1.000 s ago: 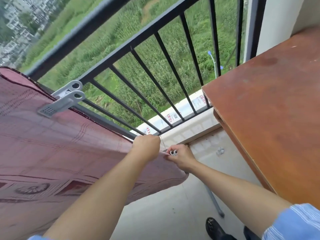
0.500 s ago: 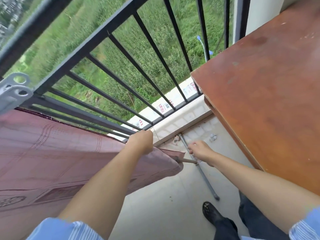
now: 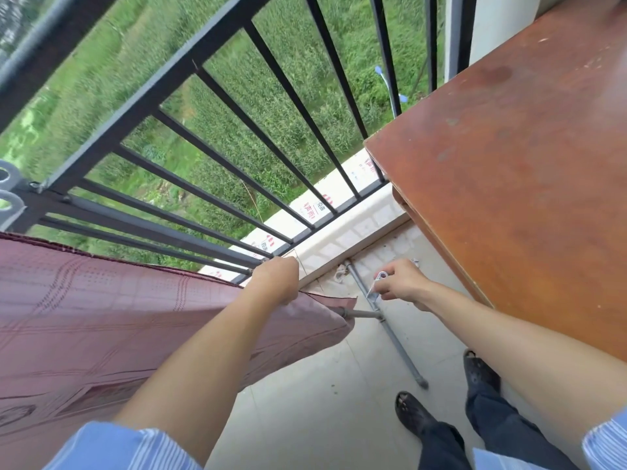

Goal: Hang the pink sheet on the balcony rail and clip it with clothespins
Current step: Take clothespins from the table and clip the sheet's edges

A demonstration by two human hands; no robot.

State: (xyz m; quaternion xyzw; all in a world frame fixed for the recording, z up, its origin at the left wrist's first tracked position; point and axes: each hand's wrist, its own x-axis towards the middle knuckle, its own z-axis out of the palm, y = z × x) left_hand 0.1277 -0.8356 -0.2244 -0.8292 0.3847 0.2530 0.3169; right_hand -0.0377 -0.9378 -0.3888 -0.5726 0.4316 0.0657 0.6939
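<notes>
The pink sheet point(image 3: 101, 317) drapes over a grey pipe rail point(image 3: 361, 313) in front of the black balcony railing point(image 3: 190, 66). My left hand point(image 3: 276, 279) grips the sheet's top edge near its right end. My right hand point(image 3: 402, 279) hovers just right of the sheet's corner, pinching a grey clothespin point(image 3: 376, 285) clear of the cloth. Another grey clothespin point(image 3: 8, 198) sits at the far left edge, where the sheet meets the railing.
A red-brown wooden table point(image 3: 509, 164) fills the right side, its edge close to my right forearm. A grey pipe leg point(image 3: 393, 334) slants across the tiled floor point(image 3: 322, 401). My feet in dark sandals point(image 3: 415, 415) stand below. Green fields lie far beneath the railing.
My right hand has drawn away from the sheet's corner, off to the right, and now shows a clothespin in its fingers. The view has tilted down and right; the left hand keeps its grip.
</notes>
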